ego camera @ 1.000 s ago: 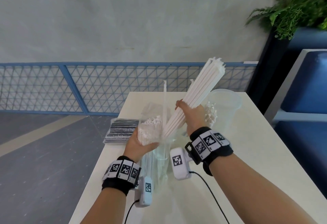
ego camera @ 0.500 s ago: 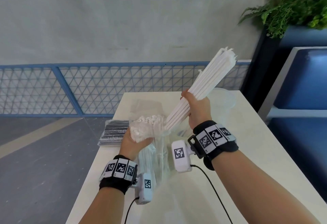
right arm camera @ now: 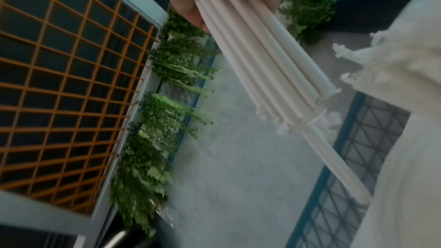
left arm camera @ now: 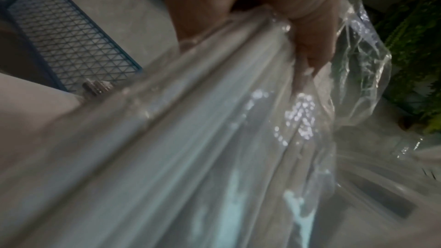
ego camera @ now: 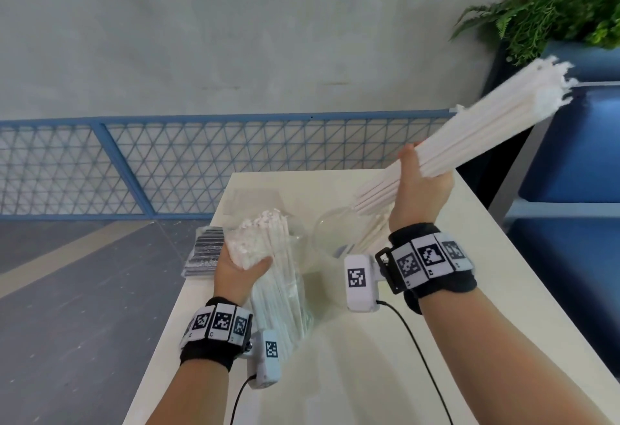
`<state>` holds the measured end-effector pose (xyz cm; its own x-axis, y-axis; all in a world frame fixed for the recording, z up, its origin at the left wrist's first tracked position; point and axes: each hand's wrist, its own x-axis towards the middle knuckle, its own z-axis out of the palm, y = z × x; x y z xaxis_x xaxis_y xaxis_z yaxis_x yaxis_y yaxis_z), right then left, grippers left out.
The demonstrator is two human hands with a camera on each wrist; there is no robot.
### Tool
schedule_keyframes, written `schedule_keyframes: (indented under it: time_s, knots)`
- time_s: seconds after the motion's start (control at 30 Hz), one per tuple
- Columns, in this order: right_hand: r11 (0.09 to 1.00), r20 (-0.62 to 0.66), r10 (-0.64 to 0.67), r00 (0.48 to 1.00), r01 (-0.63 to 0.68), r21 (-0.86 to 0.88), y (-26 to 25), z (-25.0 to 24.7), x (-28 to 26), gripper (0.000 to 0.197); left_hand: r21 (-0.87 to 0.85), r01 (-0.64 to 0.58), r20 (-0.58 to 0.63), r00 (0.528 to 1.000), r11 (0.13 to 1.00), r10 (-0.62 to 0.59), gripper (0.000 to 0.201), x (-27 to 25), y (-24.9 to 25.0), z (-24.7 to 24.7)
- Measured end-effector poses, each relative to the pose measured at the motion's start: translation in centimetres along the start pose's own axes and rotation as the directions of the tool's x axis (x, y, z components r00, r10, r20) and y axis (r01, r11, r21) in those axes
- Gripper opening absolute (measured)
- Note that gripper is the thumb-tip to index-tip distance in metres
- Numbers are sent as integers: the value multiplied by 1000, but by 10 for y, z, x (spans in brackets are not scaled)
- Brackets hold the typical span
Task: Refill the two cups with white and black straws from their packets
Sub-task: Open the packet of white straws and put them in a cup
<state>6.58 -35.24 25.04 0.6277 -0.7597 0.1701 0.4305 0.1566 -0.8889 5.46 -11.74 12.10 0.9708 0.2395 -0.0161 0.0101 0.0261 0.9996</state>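
Right hand [ego camera: 421, 190] round white straws [ego camera: 483, 133] — left hand [ego camera: 240, 270] gripping packet [ego camera: 278, 290] — fern planter [ego camera: 563, 5] behind.

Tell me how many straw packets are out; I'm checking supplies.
2. The white-straw packet stands on the table, gripped by the left hand. The black-straw packet lies at the table's left edge. Others may be hidden.

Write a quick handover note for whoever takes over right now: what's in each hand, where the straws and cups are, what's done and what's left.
Right hand: grips a bundle of white straws, raised, tilted, clear of the packet.
Left hand: holds the open white-straw packet, more straws inside.
Cup on the table, under the right hand, holds some white straws already.
Black-straw packet lies at the table's left edge.
Left: drop the bundle in the cup, then do the black straws. Second cup not clearly seen.
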Motion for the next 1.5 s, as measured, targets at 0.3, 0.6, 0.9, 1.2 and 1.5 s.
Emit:
schedule_keyframes:
  time_s: [0.3, 0.6, 0.9, 1.2, 1.5]
  knots:
    - [947, 263, 53, 963, 35, -319, 55, -11, -24, 33, -20, -6, 97, 995, 1000, 8, 60, -7, -1, 18]
    - [862, 346, -28, 938, 198, -467, 63, -47, -23, 54, -41, -33, 126, 991, 999, 38, 58, -9, 0, 18]
    - [828, 510, 105, 853, 209, -521, 77, -37, -21, 86, -29, -21, 164, 986, 999, 25, 57, -11, -5, 18]
    - [748, 530, 179, 829, 236, -620, 84, -17, -7, 35, -45, -26, 194, 980, 999, 34, 58, -16, -4, 17]
    - [735, 555, -291, 779, 553, -392, 48, -13, -16, 49, -59, -56, 238, 969, 997, 69, 68, -20, -6, 16]
